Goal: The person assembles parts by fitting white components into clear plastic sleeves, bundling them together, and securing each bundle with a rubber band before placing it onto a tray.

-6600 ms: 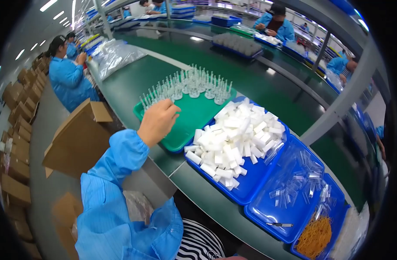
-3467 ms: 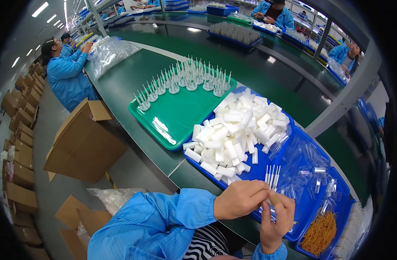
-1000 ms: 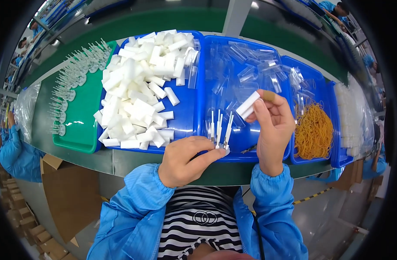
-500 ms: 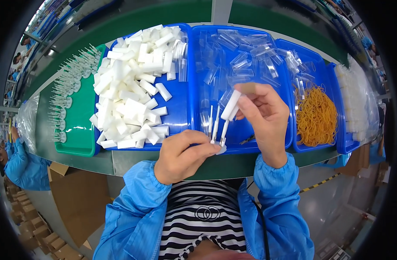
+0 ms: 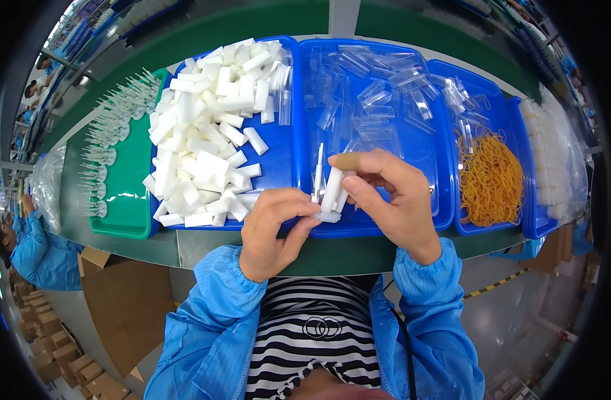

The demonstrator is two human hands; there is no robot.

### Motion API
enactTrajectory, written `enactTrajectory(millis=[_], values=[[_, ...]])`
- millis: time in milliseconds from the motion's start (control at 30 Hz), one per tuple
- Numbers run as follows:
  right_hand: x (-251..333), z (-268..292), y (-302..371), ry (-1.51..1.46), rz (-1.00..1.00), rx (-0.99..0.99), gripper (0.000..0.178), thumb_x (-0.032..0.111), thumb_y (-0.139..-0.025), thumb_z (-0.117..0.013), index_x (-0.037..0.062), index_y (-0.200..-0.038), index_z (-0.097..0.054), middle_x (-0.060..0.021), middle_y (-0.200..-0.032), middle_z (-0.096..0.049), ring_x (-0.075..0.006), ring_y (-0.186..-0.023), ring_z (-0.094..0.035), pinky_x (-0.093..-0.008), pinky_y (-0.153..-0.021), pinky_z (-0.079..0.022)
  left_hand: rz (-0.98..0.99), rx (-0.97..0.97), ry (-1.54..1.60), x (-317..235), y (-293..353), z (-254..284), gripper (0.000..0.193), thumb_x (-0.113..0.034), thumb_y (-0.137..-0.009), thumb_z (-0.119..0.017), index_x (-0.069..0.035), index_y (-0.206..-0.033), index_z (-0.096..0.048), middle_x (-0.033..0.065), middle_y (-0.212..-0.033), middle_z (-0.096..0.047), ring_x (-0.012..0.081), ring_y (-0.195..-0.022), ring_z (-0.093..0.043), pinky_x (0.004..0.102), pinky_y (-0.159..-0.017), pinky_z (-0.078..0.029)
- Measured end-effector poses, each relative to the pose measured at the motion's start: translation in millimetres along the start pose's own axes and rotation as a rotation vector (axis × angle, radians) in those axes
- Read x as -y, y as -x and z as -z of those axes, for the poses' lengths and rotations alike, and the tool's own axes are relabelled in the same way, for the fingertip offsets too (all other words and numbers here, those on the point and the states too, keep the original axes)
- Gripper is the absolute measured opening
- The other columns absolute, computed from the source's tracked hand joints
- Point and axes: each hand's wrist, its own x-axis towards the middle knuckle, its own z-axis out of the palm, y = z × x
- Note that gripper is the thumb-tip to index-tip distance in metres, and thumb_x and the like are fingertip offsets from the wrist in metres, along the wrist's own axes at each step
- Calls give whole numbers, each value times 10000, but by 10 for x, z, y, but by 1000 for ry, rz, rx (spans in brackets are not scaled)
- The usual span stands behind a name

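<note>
My left hand [image 5: 273, 230] pinches the pale round base [image 5: 329, 217] of a small pronged stand between thumb and fingertips. One thin white prong [image 5: 319, 170] sticks up bare from it. Over the prongs on the right of the base, a white foam tube [image 5: 333, 189] stands nearly upright, its lower end close to the base. My right hand [image 5: 399, 193] grips this tube by its upper part with thumb and index finger; the index fingertip wears a tan cover. Both hands are above the front edge of the blue tray [image 5: 402, 160] with clear plastic sleeves [image 5: 375, 100].
Left, a green tray [image 5: 133, 193] holds rows of similar pronged stands [image 5: 102, 155]. Beside it is a blue tray [image 5: 277, 153] heaped with white foam tubes [image 5: 212, 143]. Right, another tray holds orange rubber bands [image 5: 490, 177]. A bagged white stack [image 5: 549, 153] stands beyond; a person [image 5: 35, 243] is far left.
My right hand has moved down and left, bringing the foam tube from above the stand down over its prongs. My left hand still holds the base, now tilted less.
</note>
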Motion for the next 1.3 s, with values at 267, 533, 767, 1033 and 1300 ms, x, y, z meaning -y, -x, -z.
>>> enactTrajectory(millis=[267, 533, 767, 1033, 1300], values=[[46, 4, 20, 37, 7, 24, 223, 18, -906, -667, 5, -1125, -704, -77, -929, -687, -83, -703, -624, -215, -609, -502, 12, -40, 1, -9, 17, -28, 362, 95, -725, -786, -36, -1036, -653, 133, -1009, -674, 272, -894, -663, 328, -754, -538], [139, -77, 35, 82, 44, -58, 447, -40, -873, -684, 11, -1309, -600, -101, -975, -709, -88, -721, -642, -224, -629, -515, -136, -46, -21, -4, 31, 55, 425, 77, -666, -799, -62, -1049, -676, 95, -955, -645, 274, -824, -658, 352, -690, -548], [348, -287, -434, 411, 103, 0, 235, 41, -875, -699, 16, -1108, -684, -90, -895, -724, -127, -670, -649, -266, -558, -488, -218, -91, -154, -44, 316, 401, 442, 50, -635, -768, -56, -1060, -706, 84, -951, -636, 272, -818, -655, 357, -679, -551], [-45, -940, -1022, 1048, 268, 385, 205, 188, -801, -738, 47, -933, -668, -118, -857, -686, -302, -829, -675, -422, -657, -531, -236, -197, -157, -53, 491, 455, 349, 27, -696, -792, -46, -1024, -698, 80, -931, -657, 256, -791, -675, 345, -653, -556], [-139, -996, -1198, 1172, 346, 375, 227, 117, -735, -727, 68, -940, -643, -114, -870, -653, -335, -836, -653, -436, -683, -528, -216, -185, -92, 24, 443, 577, 363, 13, -725, -743, -23, -1081, -685, 107, -986, -634, 273, -871, -667, 351, -708, -559]])
